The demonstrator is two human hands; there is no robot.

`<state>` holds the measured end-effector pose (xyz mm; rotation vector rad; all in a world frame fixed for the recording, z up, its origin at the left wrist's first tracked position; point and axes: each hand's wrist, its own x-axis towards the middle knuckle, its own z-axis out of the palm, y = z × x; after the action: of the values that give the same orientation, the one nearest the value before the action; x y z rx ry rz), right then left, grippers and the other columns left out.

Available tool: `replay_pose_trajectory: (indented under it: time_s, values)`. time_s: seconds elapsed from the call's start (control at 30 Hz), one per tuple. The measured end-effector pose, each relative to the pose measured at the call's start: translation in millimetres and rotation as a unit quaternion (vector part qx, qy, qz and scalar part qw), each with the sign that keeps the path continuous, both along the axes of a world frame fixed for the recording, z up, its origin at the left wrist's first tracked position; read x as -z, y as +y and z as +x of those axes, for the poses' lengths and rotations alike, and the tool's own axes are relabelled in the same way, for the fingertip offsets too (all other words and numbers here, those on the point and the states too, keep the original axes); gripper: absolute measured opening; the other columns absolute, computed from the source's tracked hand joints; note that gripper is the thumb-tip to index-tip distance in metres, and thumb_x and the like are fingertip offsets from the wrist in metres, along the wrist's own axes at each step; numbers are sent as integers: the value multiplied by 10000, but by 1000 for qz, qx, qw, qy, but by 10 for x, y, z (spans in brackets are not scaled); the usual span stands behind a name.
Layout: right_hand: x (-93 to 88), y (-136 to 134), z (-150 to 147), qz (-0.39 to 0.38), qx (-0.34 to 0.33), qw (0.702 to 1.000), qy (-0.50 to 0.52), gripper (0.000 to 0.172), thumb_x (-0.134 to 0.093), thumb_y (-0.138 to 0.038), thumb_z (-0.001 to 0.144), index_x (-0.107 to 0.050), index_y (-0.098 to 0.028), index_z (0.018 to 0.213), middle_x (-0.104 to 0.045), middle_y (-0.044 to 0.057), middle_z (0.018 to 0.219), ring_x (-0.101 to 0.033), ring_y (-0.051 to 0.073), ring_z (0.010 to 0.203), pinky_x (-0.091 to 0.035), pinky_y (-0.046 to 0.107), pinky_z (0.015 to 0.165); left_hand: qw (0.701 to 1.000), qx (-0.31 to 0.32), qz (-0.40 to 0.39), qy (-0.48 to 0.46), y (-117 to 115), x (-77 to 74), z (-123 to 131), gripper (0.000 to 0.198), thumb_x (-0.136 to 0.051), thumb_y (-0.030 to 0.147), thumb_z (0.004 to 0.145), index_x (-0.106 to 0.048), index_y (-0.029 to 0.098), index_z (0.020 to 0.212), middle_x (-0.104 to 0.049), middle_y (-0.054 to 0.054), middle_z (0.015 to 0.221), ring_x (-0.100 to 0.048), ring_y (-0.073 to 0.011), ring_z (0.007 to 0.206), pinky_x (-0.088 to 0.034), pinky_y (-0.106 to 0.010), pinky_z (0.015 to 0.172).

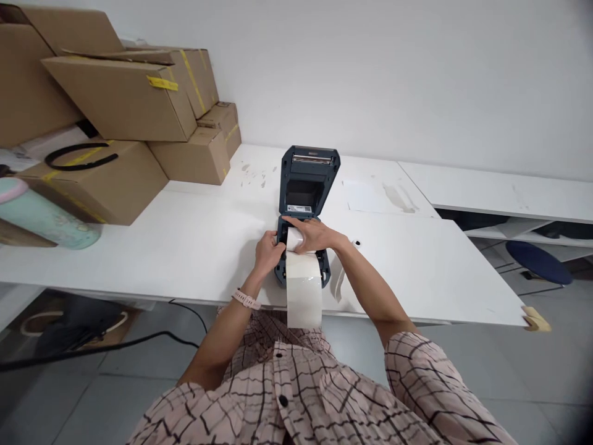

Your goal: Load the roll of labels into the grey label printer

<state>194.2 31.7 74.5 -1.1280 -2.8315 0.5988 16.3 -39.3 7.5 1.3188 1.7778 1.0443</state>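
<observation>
A dark label printer point(328, 272) stands on the white table with its lid point(288, 167) tipped up and back. Inside its body sits a white label roll point(293, 238); a strip of labels point(304, 290) runs from it over the printer's front and hangs past the table edge. My right hand point(311, 235) is wrapped over the roll, with a finger stretched toward the back left of the body. At the printer's left side, my left hand point(269, 252) presses its bent fingers against the rim. Whatever those left fingers pinch is hidden.
Cardboard boxes point(134, 99) are piled at the left, with a black headband point(81, 157) and a pale green bottle point(50, 213) near them. A curled paper strip point(340, 284) lies right of the printer. A blue stool point(537, 261) stands at the far right.
</observation>
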Motion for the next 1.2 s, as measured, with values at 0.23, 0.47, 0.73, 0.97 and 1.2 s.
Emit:
replay_pose_trajectory:
  time_s: [0.23, 0.47, 0.73, 0.97, 1.2]
  values:
    - [-292, -11, 544, -100, -45, 959, 261, 1028, -825, -482, 763, -328, -261, 1636, -526, 120, 1569, -585, 316, 1334, -485, 463, 1112, 999, -9, 15, -32, 24, 49, -2, 376, -618, 143, 737, -649, 161, 1112, -472, 63, 632, -485, -160, 604, -326, -281, 595]
    - [-333, 51, 1252, -28, 134, 947, 290, 1100, -876, -391, 703, -320, -256, 1643, -648, 135, 1356, -682, 288, 1081, -558, 448, 959, 998, -11, 21, -66, 31, 127, -5, 388, -628, 187, 735, -636, 172, 1123, -455, 69, 640, -466, -144, 595, -342, -270, 608]
    - [184, 412, 1194, 19, 237, 968, 75, 953, -772, -126, 670, -461, -211, 1567, -652, 176, 1423, -630, 403, 1288, -508, 592, 1071, 996, -22, 33, -77, 29, 122, 11, 386, -625, 188, 714, -647, 164, 1099, -449, 72, 628, -458, -134, 581, -340, -253, 580]
    - [425, 256, 1455, -67, 210, 945, 242, 879, -717, -329, 842, -339, -250, 1632, -542, 158, 1584, -513, 285, 1481, -448, 475, 1187, 996, -24, 38, -81, 15, 102, 14, 388, -621, 191, 709, -662, 158, 1093, -426, 79, 606, -448, -133, 570, -352, -255, 586]
    - [873, -281, 1847, -203, 274, 846, 410, 817, -859, -445, 738, -553, -311, 1483, -665, 122, 1462, -642, 304, 1329, -501, 535, 1132, 995, -21, 33, -92, 33, 134, 14, 416, -621, 201, 711, -644, 141, 1122, -403, 85, 609, -413, -127, 557, -327, -263, 575]
